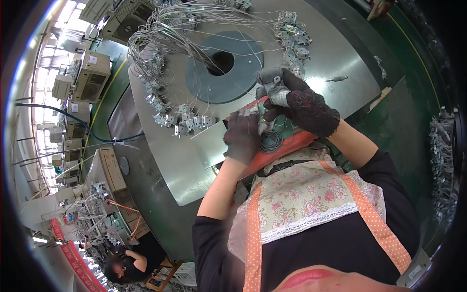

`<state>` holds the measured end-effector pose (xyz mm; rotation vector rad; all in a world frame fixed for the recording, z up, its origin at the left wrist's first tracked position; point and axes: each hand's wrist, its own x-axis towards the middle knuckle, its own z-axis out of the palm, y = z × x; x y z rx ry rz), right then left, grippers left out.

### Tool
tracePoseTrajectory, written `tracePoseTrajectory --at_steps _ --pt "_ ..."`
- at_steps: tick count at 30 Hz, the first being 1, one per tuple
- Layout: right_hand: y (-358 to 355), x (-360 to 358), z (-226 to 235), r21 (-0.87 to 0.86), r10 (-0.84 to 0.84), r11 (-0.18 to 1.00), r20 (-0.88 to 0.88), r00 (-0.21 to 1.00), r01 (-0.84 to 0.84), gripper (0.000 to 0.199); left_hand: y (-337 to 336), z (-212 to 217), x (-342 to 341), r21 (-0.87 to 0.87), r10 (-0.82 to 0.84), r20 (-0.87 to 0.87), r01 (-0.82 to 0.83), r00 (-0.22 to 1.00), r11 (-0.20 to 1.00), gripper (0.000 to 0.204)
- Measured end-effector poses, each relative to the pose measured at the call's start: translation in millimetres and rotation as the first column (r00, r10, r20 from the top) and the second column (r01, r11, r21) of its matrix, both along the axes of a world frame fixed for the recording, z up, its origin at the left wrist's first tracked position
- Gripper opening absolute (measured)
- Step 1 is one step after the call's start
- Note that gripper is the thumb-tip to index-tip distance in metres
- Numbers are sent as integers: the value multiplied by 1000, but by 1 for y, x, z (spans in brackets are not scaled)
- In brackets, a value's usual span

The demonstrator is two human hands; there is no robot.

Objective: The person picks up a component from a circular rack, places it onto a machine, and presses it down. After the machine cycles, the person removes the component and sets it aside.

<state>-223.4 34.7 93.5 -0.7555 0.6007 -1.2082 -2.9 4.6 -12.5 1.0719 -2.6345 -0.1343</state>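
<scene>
While the left hand [244, 132] sits alongside, the cable coil [271, 147] faces upward.

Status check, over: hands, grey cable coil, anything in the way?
Left hand and right hand gloved, close together; grips unclear. Grey cable coil beside them, nearer the body. Wired metal brackets on tabletop beyond, clear of coil.

Tabletop [340, 56] glare, fisheye rim seemingly soft
</scene>
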Motion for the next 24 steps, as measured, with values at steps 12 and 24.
tracePoseTrajectory --at_steps 12,24 --pt "2 9 9 -25 108 994 86 990 -106 67 6 20 -2 131 24 -117 -8 993 991 33" --pt "0 20 0 -83 79 994 49 996 -75 61 2 16 -1 182 1 -14 2 1000 983 34"
